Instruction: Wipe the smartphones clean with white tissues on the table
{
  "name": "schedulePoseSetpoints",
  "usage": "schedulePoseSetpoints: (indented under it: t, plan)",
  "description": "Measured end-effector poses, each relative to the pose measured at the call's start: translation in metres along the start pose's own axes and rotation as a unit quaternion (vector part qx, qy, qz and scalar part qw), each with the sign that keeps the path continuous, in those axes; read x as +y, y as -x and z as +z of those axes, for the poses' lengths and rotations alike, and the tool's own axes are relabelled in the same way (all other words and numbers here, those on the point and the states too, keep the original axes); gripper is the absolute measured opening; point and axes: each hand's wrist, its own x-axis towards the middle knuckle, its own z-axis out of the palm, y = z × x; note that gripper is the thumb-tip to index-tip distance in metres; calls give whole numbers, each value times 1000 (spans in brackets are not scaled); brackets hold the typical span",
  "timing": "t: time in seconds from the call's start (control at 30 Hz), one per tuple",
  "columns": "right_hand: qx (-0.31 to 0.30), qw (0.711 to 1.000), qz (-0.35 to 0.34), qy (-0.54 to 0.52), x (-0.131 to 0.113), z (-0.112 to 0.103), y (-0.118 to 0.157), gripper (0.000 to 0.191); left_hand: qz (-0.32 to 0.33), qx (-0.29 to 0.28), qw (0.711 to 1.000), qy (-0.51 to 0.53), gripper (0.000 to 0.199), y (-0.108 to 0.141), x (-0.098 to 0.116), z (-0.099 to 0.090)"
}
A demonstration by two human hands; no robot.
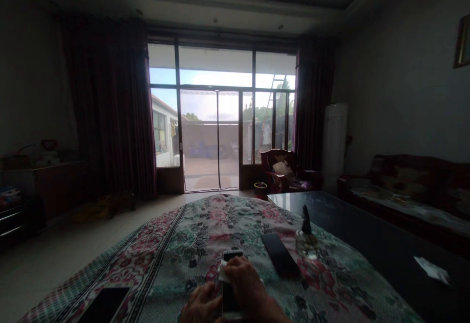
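A phone with a dark screen and light edges (232,299) lies on the floral cloth (198,244) at the bottom centre. My right hand (247,281) is closed over its upper part, pressing a white cloth or tissue (222,271) against the screen. At the phone's left edge is my left hand (203,303), its fingers bent and touching the side. A black phone (281,255) lies to the right. Another phone (105,304) is at the lower left. Behind the black phone stands a clear spray bottle with a black nozzle (307,239).
On the right is a dark table (370,244) with a crumpled white tissue (432,270) on it. Beyond stand a wooden armchair (270,164), a small bin (260,186) and a sofa (411,191). Glass doors (209,142) are straight ahead between dark curtains.
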Motion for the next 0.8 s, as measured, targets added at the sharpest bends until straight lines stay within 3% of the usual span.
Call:
schedulePoseSetpoints:
  t: [0.1,0.37,0.8]
  plan:
    - [5,1000,12,11,2,3,-18,30,-11,-38,999,8,46,2,6,-4]
    - [-2,999,33,42,2,9,-36,30,-61,-41,997,1,43,7,27,-15]
    - [20,1000,0,1,-12,12,24,21,-40,28,999,-17,30,7,27,-1]
